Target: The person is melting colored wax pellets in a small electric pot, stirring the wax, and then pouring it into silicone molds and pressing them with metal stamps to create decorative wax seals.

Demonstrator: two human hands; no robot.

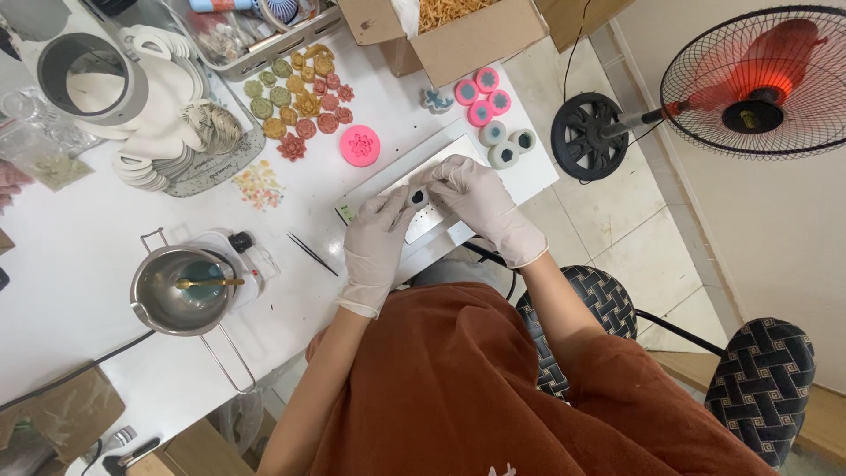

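Over the white tray (458, 154), a small dark piece (417, 197) is pinched between fingertips of the gloved left hand (377, 240) and right hand (476, 201).

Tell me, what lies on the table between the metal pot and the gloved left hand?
In the head view, thin black tweezers lie between the pot and left hand.

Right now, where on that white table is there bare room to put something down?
Bare table lies left of the metal pot, and between the tweezers and pink mould. Crowded: the flower pieces and white discs.
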